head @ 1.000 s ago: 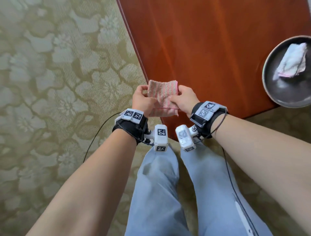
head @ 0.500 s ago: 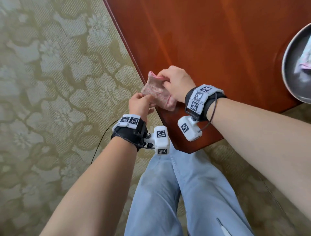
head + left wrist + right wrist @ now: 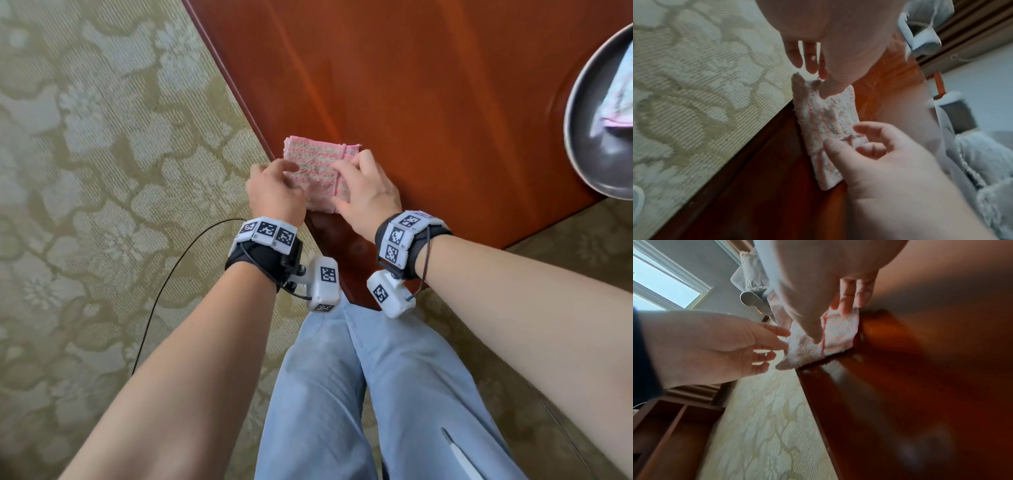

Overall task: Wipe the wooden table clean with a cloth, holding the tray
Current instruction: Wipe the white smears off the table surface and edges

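Note:
A folded pink-striped cloth lies flat on the red-brown wooden table, close to its left edge. My right hand holds the cloth's right side, with the thumb on top and the fingers curled over the far edge. My left hand is at the cloth's left side over the table edge, fingers straight and only its thumb touching a corner. The dark round tray sits at the table's right, cut off by the frame, with neither hand on it.
A white and pink crumpled cloth lies in the tray. Patterned beige carpet surrounds the table, with a black cable running over it. My legs in blue jeans stand at the table's near corner. A wooden shelf stands beyond.
The cloth was held up and folded between both hands; now it lies flat on the table. The left hand has let go, and the right hand still holds it.

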